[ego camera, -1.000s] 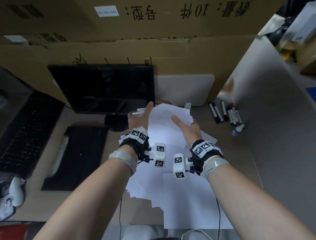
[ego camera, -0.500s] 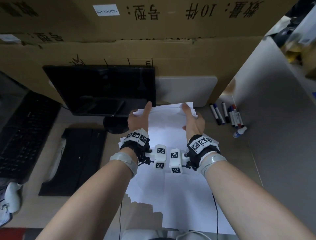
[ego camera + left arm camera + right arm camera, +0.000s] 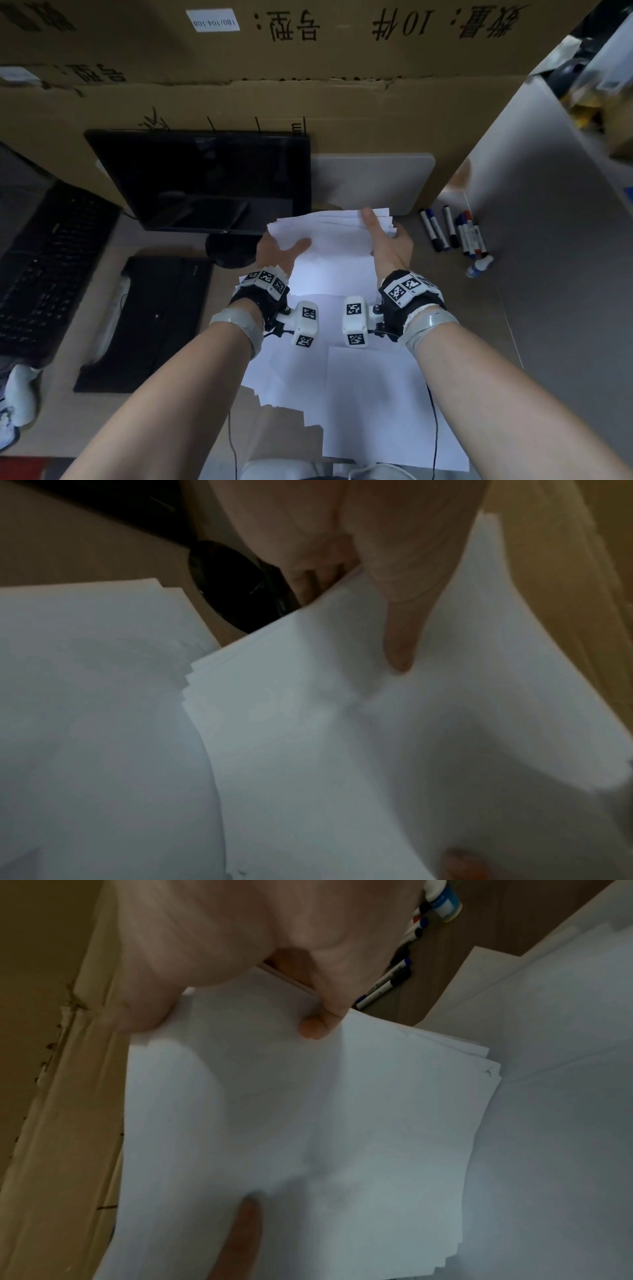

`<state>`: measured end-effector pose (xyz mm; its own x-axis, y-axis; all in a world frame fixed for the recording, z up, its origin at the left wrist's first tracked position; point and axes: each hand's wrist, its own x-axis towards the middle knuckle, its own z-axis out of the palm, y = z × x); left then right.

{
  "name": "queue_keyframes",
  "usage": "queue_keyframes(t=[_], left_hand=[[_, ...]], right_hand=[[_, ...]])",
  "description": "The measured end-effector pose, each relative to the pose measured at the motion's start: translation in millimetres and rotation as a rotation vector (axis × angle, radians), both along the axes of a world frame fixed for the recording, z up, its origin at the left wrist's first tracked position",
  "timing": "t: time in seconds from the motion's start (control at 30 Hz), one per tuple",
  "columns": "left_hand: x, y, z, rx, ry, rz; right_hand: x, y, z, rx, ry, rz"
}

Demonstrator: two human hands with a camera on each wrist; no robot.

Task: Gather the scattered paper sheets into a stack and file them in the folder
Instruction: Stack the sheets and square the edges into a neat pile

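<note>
A loose bundle of white paper sheets (image 3: 337, 236) is lifted at its far end above the desk, edges uneven. My left hand (image 3: 279, 251) grips its left edge, thumb on top (image 3: 399, 653) and fingers underneath. My right hand (image 3: 385, 236) grips the right far corner, thumb over the top sheet and a finger curled round the edge (image 3: 313, 1028). More white sheets (image 3: 363, 404) lie fanned out flat on the desk below my wrists. A black folder (image 3: 150, 322) lies flat to the left of the papers.
A black monitor (image 3: 202, 178) on a round base stands just behind the papers. A black keyboard (image 3: 44, 270) sits far left. Several marker pens (image 3: 455, 233) and a small bottle (image 3: 479, 267) lie at the right, by a grey partition. Cardboard boxes wall the back.
My right hand moved from the top of the sheets to their far right corner and took hold. The left thumb shifted inward onto the sheets. The bundle is squared up more.
</note>
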<state>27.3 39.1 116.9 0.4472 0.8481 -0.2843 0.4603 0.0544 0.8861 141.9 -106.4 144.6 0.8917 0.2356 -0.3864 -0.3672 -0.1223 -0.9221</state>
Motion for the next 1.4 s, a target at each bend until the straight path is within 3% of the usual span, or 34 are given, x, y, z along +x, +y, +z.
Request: queue_keyframes(t=[0.07, 0.17, 0.27, 0.37, 0.47, 0.6, 0.67, 0.77, 0.9, 1.13, 1.4], left_hand=[[-5, 2, -3, -0.05, -0.033, 0.004], [-8, -1, -6, -0.135, -0.124, 0.064], [-17, -5, -8, -0.238, -0.089, 0.061], [-23, -9, -8, -0.297, -0.031, 0.058], [-18, -14, 14, -0.215, -0.009, 0.2], [-17, -30, 64, -0.068, -0.363, 0.449], [-26, -37, 66, -0.058, -0.431, 0.498], [-46, -38, 35, -0.104, -0.332, 0.419], [-68, -34, -6, -0.177, -0.023, 0.261], [-73, -23, -10, -0.251, -0.01, 0.265], [-57, 4, -39, -0.252, 0.047, 0.133]], right_hand=[[-4, -2, -7, -0.011, -0.054, 0.091], [-8, -13, -33, -0.176, -0.102, 0.23], [-13, -23, -58, -0.274, -0.053, 0.293], [-24, -16, -56, -0.181, -0.007, 0.272], [-37, -6, -26, -0.029, -0.03, 0.228], [-47, -3, 15, 0.164, -0.08, 0.134], [-52, -4, 21, 0.229, -0.112, 0.122], [-60, -14, -6, 0.179, -0.104, 0.17], [-69, -21, -48, 0.059, -0.07, 0.203], [-66, -4, -33, 0.044, -0.044, 0.208], [-59, 8, -63, -0.145, 0.091, 0.242]])
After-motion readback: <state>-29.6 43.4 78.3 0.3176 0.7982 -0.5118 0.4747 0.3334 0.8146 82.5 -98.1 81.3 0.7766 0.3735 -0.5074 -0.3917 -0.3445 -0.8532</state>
